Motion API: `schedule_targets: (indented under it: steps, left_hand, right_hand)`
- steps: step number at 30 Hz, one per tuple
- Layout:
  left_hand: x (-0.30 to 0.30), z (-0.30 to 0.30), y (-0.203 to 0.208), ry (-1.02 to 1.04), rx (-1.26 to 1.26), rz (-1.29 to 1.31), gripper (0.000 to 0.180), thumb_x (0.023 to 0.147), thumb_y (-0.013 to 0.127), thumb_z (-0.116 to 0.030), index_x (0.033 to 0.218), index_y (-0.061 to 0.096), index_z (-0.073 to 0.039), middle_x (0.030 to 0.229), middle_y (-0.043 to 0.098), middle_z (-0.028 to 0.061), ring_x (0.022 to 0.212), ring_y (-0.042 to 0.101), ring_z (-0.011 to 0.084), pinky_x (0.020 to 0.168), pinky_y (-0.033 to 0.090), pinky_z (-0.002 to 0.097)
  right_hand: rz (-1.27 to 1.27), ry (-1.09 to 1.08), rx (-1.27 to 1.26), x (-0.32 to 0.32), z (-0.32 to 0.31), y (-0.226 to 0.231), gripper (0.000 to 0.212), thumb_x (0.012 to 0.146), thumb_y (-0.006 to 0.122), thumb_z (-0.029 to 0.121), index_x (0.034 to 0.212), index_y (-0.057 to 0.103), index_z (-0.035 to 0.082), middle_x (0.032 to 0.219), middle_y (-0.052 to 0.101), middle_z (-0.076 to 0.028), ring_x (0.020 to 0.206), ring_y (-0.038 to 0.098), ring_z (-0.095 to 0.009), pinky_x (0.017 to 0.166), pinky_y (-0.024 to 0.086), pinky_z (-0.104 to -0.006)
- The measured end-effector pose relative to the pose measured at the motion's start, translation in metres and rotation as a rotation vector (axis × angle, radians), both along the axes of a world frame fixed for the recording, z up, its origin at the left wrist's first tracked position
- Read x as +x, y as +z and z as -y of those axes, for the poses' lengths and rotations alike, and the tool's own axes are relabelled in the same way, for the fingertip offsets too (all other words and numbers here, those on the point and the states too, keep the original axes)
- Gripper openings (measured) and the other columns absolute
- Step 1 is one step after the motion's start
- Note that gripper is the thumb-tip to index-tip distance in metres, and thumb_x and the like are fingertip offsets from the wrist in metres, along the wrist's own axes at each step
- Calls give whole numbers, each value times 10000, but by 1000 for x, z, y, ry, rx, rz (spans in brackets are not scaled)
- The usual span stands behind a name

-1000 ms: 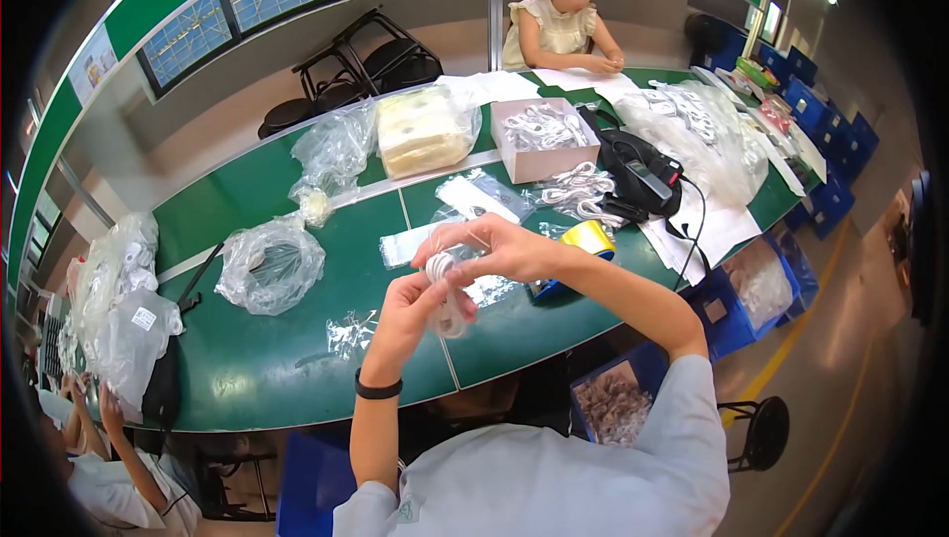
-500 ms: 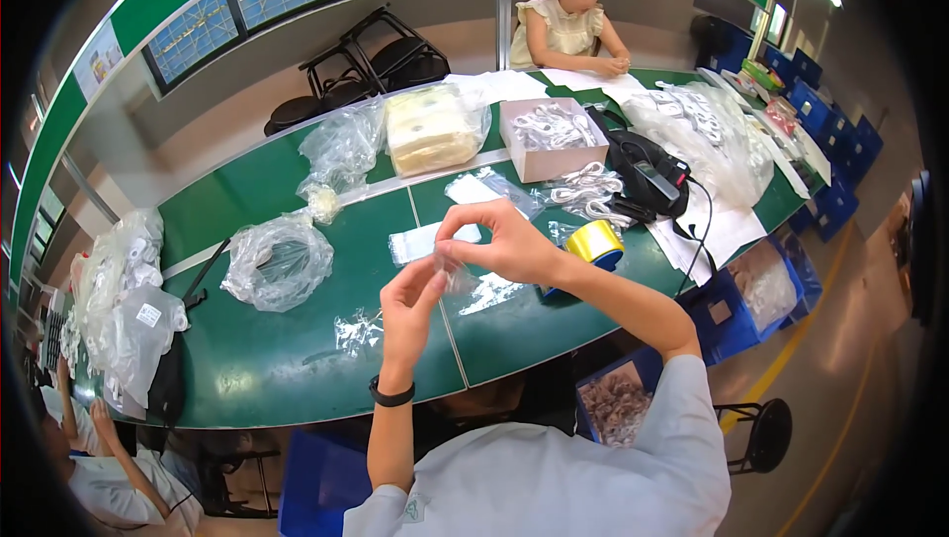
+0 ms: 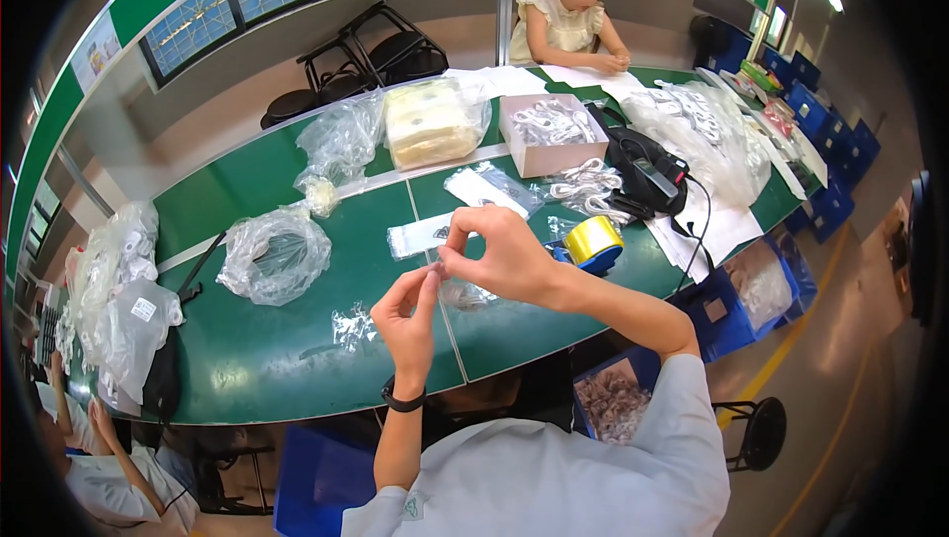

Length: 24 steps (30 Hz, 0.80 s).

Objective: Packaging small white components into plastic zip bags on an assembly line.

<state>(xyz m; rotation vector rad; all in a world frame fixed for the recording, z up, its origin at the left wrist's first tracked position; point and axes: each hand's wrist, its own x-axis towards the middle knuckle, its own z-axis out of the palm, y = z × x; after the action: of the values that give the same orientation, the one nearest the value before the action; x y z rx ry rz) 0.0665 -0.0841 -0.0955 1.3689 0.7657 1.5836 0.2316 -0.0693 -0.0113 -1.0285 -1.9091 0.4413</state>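
Note:
My left hand [image 3: 407, 318] and my right hand [image 3: 509, 258] meet above the table, thumbs and forefingers pinched together at the tips. Whatever is between them is too small and covered to name. Just behind the fingers lie flat clear bags with white sheets [image 3: 415, 240], and farther back a second set of such bags [image 3: 486, 190]. Small clear plastic pieces [image 3: 465, 295] lie under my right hand, partly hidden by it. Another little heap of clear plastic pieces [image 3: 353, 328] sits left of my left hand. A tape dispenser with a yellow roll [image 3: 594, 240] stands beside my right wrist.
Across the green table [image 3: 287, 369] stand a box of white cables [image 3: 552, 132], a bagged cream stack [image 3: 432, 124], a ring-shaped plastic bag [image 3: 274, 258] and a black bag [image 3: 647, 176]. Blue bins [image 3: 732, 310] flank the right edge. One person sits opposite; another works at left.
My left hand has shifted slightly right and down, and my right hand a little right. The translucent piece seen between my fingers before is now hardly visible.

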Motion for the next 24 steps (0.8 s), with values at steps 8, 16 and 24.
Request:
schedule_targets:
  steps: [8, 16, 24]
  left_hand:
    - [-9, -8, -17, 98, -162, 48, 184, 941, 671, -60, 1060, 703, 77, 952, 740, 64, 842, 687, 112, 753, 520, 212]
    - [-17, 3, -7, 204, -53, -239, 155, 899, 685, -37, 1027, 721, 43, 885, 755, 122, 818, 729, 153, 755, 532, 255]
    - [-24, 12, 0, 232, 16, -533, 142, 882, 691, -26, 995, 711, 57, 839, 753, 128, 786, 730, 143, 751, 545, 255]
  right_hand:
    - [417, 32, 581, -9, -7, -13, 161, 760, 724, 91, 894, 644, 49, 993, 620, -94, 1011, 598, -269, 973, 456, -425]
    - [606, 131, 630, -13, -16, -25, 141, 765, 700, 121, 861, 650, 30, 989, 618, -85, 1018, 595, -255, 1019, 449, -422]
    - [537, 242, 456, -14, -20, -43, 106, 731, 708, 122, 764, 651, 39, 818, 623, -66, 846, 618, -255, 912, 505, -382]
